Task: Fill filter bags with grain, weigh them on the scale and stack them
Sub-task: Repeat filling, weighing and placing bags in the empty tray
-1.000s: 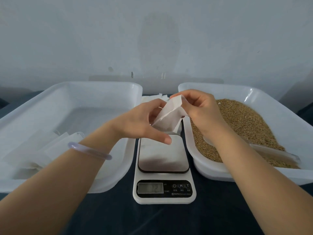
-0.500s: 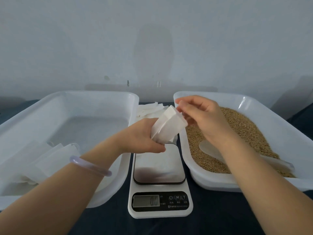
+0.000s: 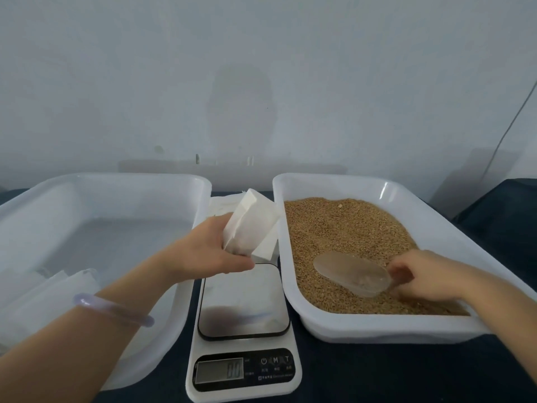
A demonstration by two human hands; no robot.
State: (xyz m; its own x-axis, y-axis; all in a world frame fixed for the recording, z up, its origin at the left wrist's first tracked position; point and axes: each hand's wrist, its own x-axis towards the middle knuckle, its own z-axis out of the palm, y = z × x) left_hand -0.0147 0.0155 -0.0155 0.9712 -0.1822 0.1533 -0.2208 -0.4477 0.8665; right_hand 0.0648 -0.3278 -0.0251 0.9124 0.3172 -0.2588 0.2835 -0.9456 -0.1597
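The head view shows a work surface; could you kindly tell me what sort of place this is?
Probably a small hand-packing station: a digital scale stands between the left tray and the right tray, which holds grain and a clear scoop, and the left hand holds a white filter bag.

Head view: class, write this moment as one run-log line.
left hand: holds filter bag above scale far end | right hand: grips scoop lying on grain

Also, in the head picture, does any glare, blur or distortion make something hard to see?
Head view: glare streak on the far rim of the grain tray; scale plate mirrors dark patches; display soft, reads 0.0; right hand on the scoop slightly blurred; tray rims bow from the wide lens.
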